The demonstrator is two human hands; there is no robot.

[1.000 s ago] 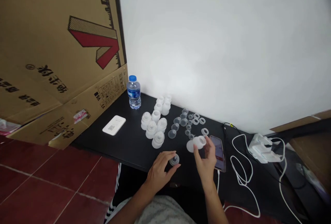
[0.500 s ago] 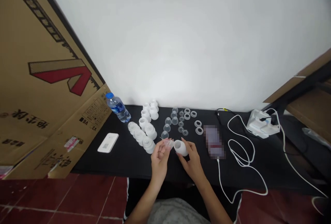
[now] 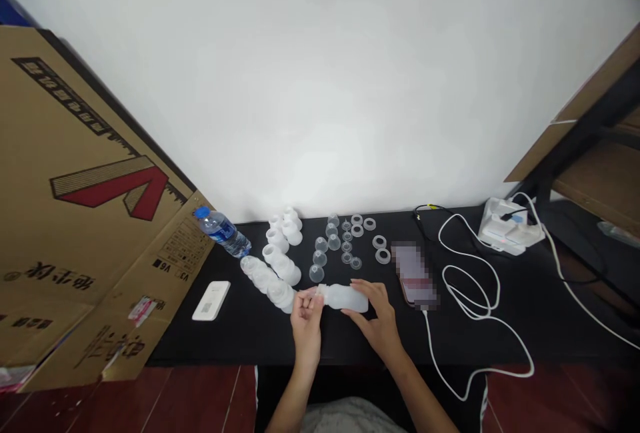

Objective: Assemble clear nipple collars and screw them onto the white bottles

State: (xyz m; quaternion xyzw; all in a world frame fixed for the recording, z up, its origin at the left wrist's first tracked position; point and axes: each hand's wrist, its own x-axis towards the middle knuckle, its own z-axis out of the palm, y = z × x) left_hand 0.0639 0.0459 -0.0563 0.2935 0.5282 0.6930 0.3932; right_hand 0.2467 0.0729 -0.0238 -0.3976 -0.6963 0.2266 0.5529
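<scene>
My right hand (image 3: 376,318) grips a small white translucent bottle (image 3: 345,297) lying sideways just above the black table (image 3: 250,333). At the bottle's neck, my left hand (image 3: 306,316) pinches a small clear part that I can barely make out. Several white bottles (image 3: 277,266) stand in a row to the left of my hands. Clear domed caps (image 3: 320,260) and white rings (image 3: 380,249) lie behind the held bottle.
A water bottle (image 3: 220,231) leans by a big cardboard box (image 3: 85,220) at the left. A white flat device (image 3: 211,300) lies near the front edge. A phone (image 3: 414,274), white cables (image 3: 470,300) and a white charger (image 3: 506,232) are at the right.
The camera swung and levelled. My hands came together; the bottle turned sideways in my right hand, and my left hand brought a small clear part to its neck.
</scene>
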